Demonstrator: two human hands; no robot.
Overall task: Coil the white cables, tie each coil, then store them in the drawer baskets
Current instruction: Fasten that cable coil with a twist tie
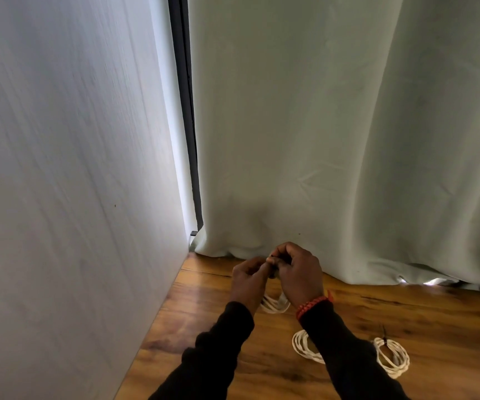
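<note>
My left hand (249,280) and my right hand (298,274) are held close together above the wooden floor, fingers pinched around a small dark tie at the top of a white cable coil (273,305), whose loops hang below between my wrists. A second white cable coil (305,346) lies on the floor, partly hidden under my right sleeve. A third white coil (393,357), bound with a dark tie, lies to its right. No drawer or basket is in view.
A pale wooden cabinet side (74,183) rises close on the left. A light curtain (334,140) hangs down to the wooden floor (435,327) just behind my hands. A red bracelet circles my right wrist.
</note>
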